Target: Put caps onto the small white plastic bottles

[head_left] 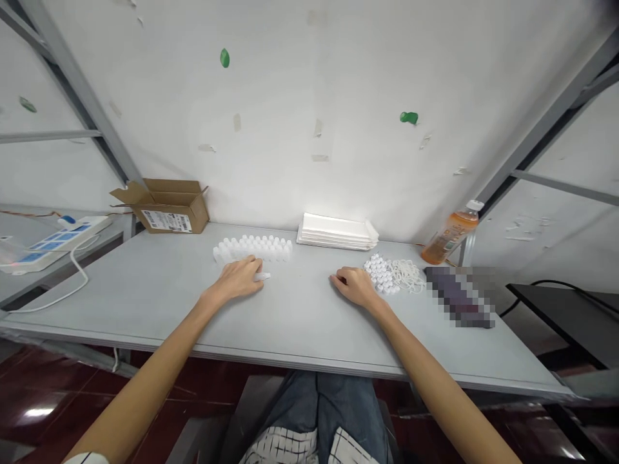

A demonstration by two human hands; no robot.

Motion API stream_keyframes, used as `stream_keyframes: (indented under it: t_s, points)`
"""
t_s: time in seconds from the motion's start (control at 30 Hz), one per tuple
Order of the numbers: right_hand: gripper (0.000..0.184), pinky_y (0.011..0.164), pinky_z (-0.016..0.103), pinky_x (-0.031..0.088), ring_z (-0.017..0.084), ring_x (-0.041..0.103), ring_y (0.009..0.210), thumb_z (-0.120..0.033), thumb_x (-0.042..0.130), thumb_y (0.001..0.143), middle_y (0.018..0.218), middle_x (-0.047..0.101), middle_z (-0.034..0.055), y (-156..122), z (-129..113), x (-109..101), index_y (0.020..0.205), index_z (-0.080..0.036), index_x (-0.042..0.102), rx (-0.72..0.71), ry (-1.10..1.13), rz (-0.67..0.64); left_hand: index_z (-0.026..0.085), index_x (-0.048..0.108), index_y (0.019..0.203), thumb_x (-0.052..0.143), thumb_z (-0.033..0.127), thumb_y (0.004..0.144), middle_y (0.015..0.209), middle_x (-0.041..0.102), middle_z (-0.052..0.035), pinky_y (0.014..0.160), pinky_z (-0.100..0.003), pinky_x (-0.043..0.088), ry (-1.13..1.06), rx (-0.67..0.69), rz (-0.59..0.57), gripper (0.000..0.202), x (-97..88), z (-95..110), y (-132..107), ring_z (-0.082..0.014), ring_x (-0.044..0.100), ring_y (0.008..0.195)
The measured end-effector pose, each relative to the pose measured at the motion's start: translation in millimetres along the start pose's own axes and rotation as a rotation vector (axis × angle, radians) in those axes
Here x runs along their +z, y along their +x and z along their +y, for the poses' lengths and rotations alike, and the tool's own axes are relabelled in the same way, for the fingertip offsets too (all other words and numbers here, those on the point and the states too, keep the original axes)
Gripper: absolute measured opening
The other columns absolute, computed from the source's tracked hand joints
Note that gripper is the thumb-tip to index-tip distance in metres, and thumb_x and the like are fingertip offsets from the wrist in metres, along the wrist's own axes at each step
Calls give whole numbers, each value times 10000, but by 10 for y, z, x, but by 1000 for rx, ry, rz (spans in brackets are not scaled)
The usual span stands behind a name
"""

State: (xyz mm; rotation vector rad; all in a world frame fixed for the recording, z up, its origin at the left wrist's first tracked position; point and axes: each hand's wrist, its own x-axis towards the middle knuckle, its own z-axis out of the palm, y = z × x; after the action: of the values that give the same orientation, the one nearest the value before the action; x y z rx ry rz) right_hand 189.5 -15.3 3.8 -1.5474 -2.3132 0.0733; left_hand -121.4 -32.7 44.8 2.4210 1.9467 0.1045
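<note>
My left hand point(238, 277) is closed around a small white plastic bottle point(262, 276), its narrow end sticking out to the right, low over the table. Just behind that hand, rows of similar small white bottles point(256, 247) stand upright, close together. My right hand point(354, 285) rests on the table with its fingers curled in; whatever may be inside them is hidden. Right beside it lies a cluster of small white caps point(381, 273). A heap of thin white loops or cords point(407, 276) adjoins the caps on their right.
A stack of white trays point(337, 232) sits against the wall. An open cardboard box point(174, 209) stands at the back left, a power strip point(58, 243) beyond it. Toward the right are an orange drink bottle point(451, 233) and a blurred dark object point(459, 299). Grey metal posts point(89, 90) flank the grey table point(300, 316).
</note>
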Motion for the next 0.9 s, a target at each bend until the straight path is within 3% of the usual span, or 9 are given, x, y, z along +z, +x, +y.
stream_keyframes:
  t_s: [0.13,0.27,0.33,0.43,0.53,0.63,0.73,0.9]
  points:
    - [367,551,265,216,118,411,570,-320,428,917,643,551,23,-6,72,-84,591,-178,520,-9,11,97,193,609,904,487,218,731,933,655,-72,611,-310,352,29,141,-7,213,36,263,92,-234,604,763]
    - [401,585,262,275,131,454,600,-353,402,929,648,560,39,1,259,-323,585,-183,520,76,-9,313,194,646,947,472,174,740,941,645,-87,604,-298,347,54,272,-13,270,91,524,210,-217,606,756]
    - [385,619,258,315,142,499,637,-365,410,923,681,595,54,-6,411,-466,616,-181,553,154,2,430,193,651,946,469,190,760,920,636,-86,583,-294,337,48,340,4,261,125,656,272,-208,601,725]
    - [284,678,266,363,155,545,666,-350,481,873,785,666,75,-51,700,-627,728,-166,642,379,11,551,193,641,987,465,226,791,941,625,-78,559,-293,333,-1,429,56,265,207,847,373,-196,590,678]
    - [225,681,283,377,202,598,765,-325,543,811,854,709,68,-131,1003,-695,884,-193,710,620,25,515,167,625,949,453,212,804,933,614,-87,546,-291,342,-30,465,96,230,326,972,460,-186,584,658]
    - [241,672,300,391,232,621,810,-325,566,778,881,724,75,-200,1219,-701,884,-203,745,761,18,457,164,615,949,422,214,829,931,618,-86,541,-287,360,-66,450,138,232,434,971,504,-179,585,667]
    - [240,647,306,394,240,632,783,-354,596,752,855,728,83,-219,1276,-682,839,-209,765,792,-37,373,188,622,985,428,262,843,943,647,-65,546,-277,369,-132,379,184,251,487,898,504,-169,592,682]
    - [209,641,301,390,239,645,791,-316,626,726,852,731,80,-175,1133,-647,855,-243,773,799,-116,185,216,643,979,469,278,826,953,682,-28,574,-266,380,-230,345,196,240,489,883,469,-171,615,739]
